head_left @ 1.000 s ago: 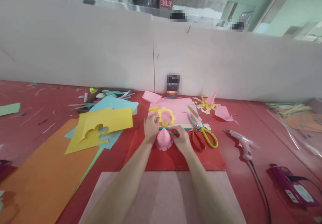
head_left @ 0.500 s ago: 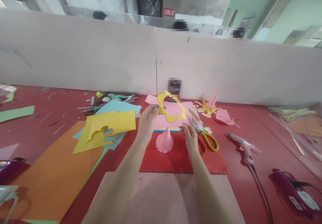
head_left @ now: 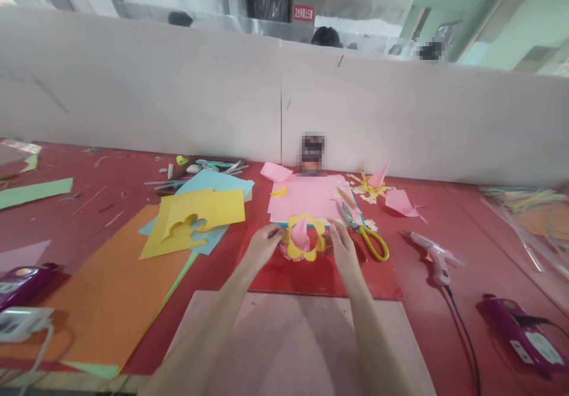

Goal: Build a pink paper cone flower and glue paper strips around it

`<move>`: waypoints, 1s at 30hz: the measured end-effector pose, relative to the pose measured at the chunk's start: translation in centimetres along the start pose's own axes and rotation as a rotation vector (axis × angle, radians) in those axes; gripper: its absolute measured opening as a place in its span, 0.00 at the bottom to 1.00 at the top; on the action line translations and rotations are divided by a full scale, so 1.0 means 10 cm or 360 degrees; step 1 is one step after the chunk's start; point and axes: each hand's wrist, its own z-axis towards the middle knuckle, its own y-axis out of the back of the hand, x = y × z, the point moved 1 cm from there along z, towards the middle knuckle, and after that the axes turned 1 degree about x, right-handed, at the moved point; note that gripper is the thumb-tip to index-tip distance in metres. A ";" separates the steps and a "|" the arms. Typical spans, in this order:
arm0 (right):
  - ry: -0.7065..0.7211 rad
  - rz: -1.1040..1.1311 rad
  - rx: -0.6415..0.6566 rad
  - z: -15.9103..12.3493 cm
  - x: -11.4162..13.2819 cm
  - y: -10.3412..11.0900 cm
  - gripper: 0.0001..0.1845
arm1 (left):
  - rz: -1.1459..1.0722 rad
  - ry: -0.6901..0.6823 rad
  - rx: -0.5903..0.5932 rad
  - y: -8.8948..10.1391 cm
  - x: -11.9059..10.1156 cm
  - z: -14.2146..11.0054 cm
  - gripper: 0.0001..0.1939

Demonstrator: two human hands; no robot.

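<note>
A yellow paper flower ring (head_left: 294, 250) with rounded petals and an open middle is held level between my hands. My left hand (head_left: 265, 243) pinches its left edge, and the fingers of my right hand (head_left: 342, 245) close at its right edge. Through the hole rises the tip of a pink paper cone (head_left: 301, 234). Part of the cone's snipped base shows below the ring at the lower left; the remainder is hidden. Beneath them lies a red board (head_left: 284, 280). Yellow-handled scissors (head_left: 373, 245) rest just right of my right hand.
Pink paper sheets (head_left: 306, 197) lie behind my hands. Yellow paper with a cut-out (head_left: 222, 207) and orange paper (head_left: 106, 301) spread leftward. A hot glue gun (head_left: 438, 259) with its cord, a purple device (head_left: 524, 334) and a yellow-and-pink paper piece (head_left: 376, 182) are at right.
The yellow flower ring has come down and nearer, from above the pink sheets to around the pink cone. My right hand has moved in to the ring's right edge. A yellow scrap now shows on the pink sheets.
</note>
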 end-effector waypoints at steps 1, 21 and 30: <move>0.0013 -0.0121 0.0003 0.00 -0.04 0.00 0.26 | 0.0096 0.0007 -0.0014 0.01 0.02 -0.01 0.11; 0.0204 -0.0860 0.0167 -0.13 -0.18 -0.09 0.16 | 0.0799 0.0103 -0.0253 0.02 0.11 -0.17 0.07; 0.0172 -0.1191 0.0105 -0.14 -0.17 -0.14 0.16 | 0.0350 -0.0505 -0.0081 -0.10 -0.10 -0.22 0.19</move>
